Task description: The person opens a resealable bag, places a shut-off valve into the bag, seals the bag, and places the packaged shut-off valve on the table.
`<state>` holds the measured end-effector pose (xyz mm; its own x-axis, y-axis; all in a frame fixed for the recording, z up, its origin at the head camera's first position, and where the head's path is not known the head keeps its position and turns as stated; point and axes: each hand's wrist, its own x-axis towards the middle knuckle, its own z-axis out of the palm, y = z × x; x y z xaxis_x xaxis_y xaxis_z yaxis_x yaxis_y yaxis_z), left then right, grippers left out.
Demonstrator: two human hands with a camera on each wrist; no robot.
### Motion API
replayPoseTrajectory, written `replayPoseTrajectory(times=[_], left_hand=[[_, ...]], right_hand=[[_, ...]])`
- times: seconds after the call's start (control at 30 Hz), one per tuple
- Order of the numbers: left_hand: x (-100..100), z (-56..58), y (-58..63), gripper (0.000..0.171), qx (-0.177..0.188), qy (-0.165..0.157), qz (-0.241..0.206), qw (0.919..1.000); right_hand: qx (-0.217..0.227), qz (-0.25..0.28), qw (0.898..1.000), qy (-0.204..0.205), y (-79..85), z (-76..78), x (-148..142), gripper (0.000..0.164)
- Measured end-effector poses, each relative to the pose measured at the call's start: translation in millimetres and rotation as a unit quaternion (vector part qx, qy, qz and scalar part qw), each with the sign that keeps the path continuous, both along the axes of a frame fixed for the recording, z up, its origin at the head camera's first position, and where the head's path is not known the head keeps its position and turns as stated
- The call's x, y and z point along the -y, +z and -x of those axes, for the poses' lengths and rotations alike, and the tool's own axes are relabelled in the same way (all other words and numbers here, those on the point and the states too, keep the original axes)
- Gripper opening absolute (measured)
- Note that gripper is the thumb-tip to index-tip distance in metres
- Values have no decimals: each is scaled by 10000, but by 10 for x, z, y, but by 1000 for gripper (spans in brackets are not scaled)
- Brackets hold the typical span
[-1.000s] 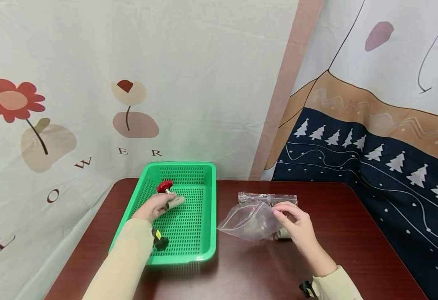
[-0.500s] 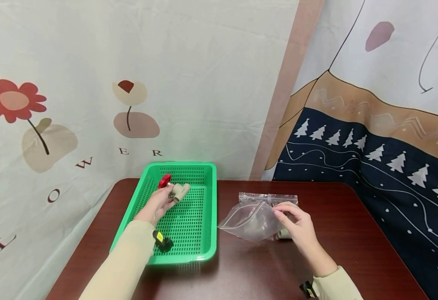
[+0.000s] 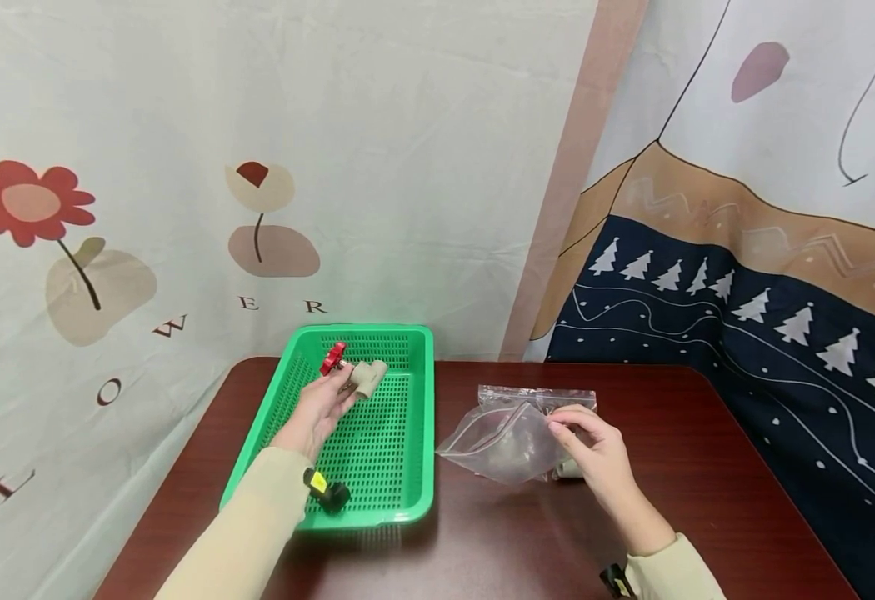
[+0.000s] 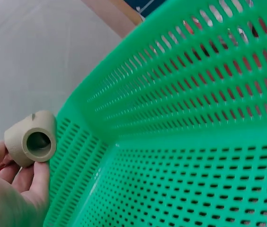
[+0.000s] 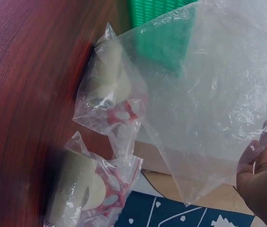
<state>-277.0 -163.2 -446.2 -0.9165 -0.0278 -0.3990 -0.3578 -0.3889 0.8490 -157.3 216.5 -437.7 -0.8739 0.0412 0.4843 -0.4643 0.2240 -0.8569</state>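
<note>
My left hand (image 3: 317, 412) holds a stop valve (image 3: 368, 378) above the green basket (image 3: 426, 450). The valve has a beige plastic pipe body and a red handwheel. In the left wrist view, thumb and fingers grip the valve body (image 4: 28, 142), whose round bore shows. My right hand (image 3: 601, 454) pinches one side of a clear zip bag (image 3: 501, 454) over the table. The bag's mouth gapes toward the basket. In the right wrist view, the bag (image 5: 209, 104) hangs flat and see-through from my right hand (image 5: 266, 177).
Two similar valves in clear bags, a farther one (image 5: 106, 85) and a nearer one (image 5: 76, 189), lie on the dark red table (image 3: 692, 467) behind the held bag. A printed cloth (image 3: 437, 167) hangs at the table's back.
My left hand has lifted the valve up from the basket's floor and shifted slightly right and away. My right hand and the bag stay nearly still.
</note>
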Motion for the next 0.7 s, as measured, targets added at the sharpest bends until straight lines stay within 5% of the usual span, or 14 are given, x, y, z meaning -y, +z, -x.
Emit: replayPoseTrajectory(times=[0.3,0.7], left_hand=[[-68,-111,161,50,-288,196,-418,9985],[-215,-355,479,54,-401,-107,-884,9952]], right_hand=[[122,-32,9999,-62,15,6,11,13],[-1,52,10000,-23,-11,19,31,15]])
